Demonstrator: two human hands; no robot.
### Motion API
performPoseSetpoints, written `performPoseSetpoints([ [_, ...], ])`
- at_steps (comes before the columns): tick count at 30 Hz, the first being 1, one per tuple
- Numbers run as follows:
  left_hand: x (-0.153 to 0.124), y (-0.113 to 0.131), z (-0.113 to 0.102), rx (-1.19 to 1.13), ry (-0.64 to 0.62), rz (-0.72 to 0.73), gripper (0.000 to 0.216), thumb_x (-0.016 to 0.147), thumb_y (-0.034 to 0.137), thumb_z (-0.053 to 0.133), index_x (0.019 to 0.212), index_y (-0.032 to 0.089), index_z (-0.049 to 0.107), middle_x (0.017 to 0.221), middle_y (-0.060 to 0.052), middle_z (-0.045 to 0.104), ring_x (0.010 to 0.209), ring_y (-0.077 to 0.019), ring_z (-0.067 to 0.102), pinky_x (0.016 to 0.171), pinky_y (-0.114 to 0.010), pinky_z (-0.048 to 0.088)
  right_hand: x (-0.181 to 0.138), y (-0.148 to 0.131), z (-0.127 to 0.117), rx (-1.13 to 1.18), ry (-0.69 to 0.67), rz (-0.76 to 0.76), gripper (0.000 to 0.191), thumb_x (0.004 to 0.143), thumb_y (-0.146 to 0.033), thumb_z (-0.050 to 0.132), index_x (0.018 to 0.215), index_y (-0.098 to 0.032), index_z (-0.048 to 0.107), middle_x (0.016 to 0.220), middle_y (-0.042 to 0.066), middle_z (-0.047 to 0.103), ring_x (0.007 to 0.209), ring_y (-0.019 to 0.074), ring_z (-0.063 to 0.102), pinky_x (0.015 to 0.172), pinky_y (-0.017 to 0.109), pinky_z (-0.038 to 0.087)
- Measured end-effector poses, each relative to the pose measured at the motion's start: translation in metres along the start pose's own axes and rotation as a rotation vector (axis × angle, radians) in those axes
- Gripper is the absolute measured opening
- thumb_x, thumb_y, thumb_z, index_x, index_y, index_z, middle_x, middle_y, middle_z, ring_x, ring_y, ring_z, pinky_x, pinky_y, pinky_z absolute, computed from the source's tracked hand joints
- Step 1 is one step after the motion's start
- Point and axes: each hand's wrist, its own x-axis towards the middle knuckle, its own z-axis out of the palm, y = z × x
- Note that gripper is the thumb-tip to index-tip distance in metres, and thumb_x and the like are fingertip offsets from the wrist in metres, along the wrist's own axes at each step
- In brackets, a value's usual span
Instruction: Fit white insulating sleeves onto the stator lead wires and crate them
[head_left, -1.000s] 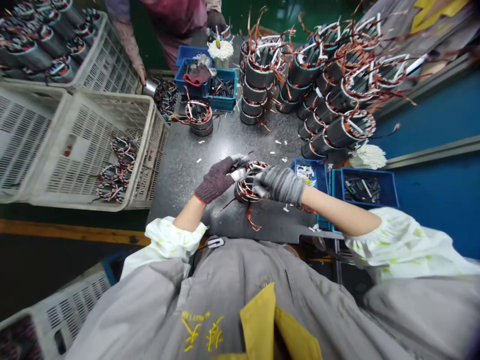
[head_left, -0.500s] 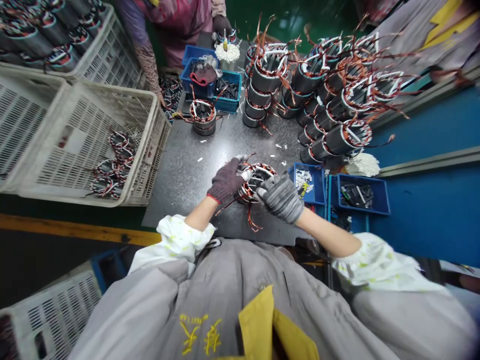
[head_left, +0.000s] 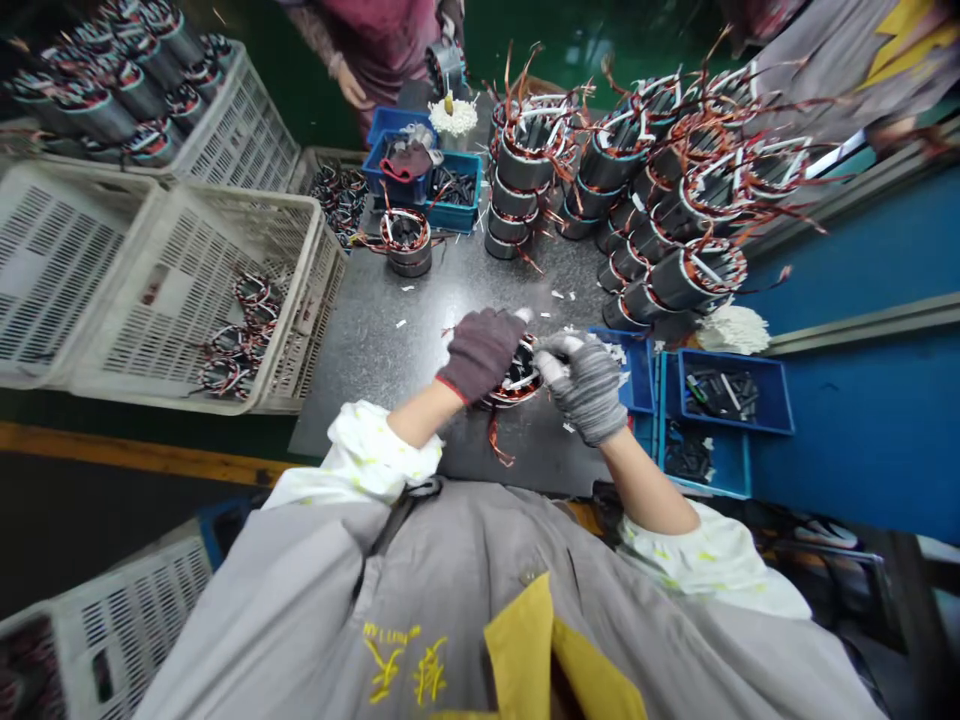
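Observation:
A motor stator (head_left: 517, 385) with copper windings and white edging stands on the dark metal table in front of me, partly covered by my hands. My left hand (head_left: 484, 352), in a dark maroon glove, is curled over its left and far rim. At its right rim is my right hand (head_left: 585, 388), in a grey striped glove, with thumb and fingertips pinched together. What the pinch holds, if anything, is too small to make out. Copper leads (head_left: 495, 440) trail from the stator's near side. A blue bin (head_left: 639, 375) of small white pieces lies just past my right hand.
Stacked stators (head_left: 675, 200) rise at the back right, and a lone stator (head_left: 409, 245) stands at the back left. Blue bins (head_left: 735, 395) with dark strips sit at right. White crates (head_left: 255, 350) line the left. Across the table, a co-worker's hand (head_left: 349, 85) hangs near a crate.
My left hand has shifted right over the stator. My right hand has moved slightly right, its fingers now pinched at the rim. The co-worker's arm across the table has drawn back.

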Motion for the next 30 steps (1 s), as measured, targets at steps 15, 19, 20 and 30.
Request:
performPoseSetpoints([
  [15,-0.025,-0.068,0.042,-0.367,0.162,-0.136,0.07,0.089,0.036,0.08,0.153,0.019,0.059,0.144,-0.014,0.069,0.131,-0.0311,0.069,0.115,-0.047,0.057,0.064,-0.022,0.022,0.097,-0.025,-0.043,0.044,0.115,-0.041,0.054,0.092,-0.016,0.082,0.082,0.004,0.08,0.073,0.0141,0.068,0.072,0.026,0.06],
  [19,-0.026,-0.067,0.049,-0.408,0.229,-0.111,0.069,0.09,0.031,0.076,0.154,0.019,0.057,0.147,-0.015,0.067,0.134,-0.0311,0.068,0.117,-0.048,0.057,0.057,-0.016,0.0,0.348,0.15,0.077,0.072,0.12,-0.054,0.022,0.096,-0.02,0.081,0.08,0.002,0.075,0.065,0.012,0.067,0.063,0.025,0.057],
  [20,-0.026,-0.067,0.051,-0.413,0.241,-0.106,0.069,0.09,0.031,0.076,0.154,0.018,0.057,0.147,-0.016,0.067,0.135,-0.031,0.068,0.118,-0.048,0.057,0.051,-0.018,-0.005,0.363,0.073,0.057,0.066,0.119,-0.057,0.031,0.098,-0.022,0.082,0.085,0.004,0.077,0.072,0.0151,0.071,0.071,0.029,0.059],
  [30,-0.029,-0.064,0.058,-0.431,0.291,-0.091,0.067,0.092,0.032,0.072,0.155,0.016,0.055,0.149,-0.018,0.066,0.139,-0.0315,0.066,0.122,-0.05,0.054,-0.03,-0.032,0.035,0.059,-0.149,-0.121,0.037,0.11,-0.04,0.058,0.092,-0.024,0.086,0.101,0.01,0.082,0.1,0.0278,0.071,0.1,0.048,0.054],
])
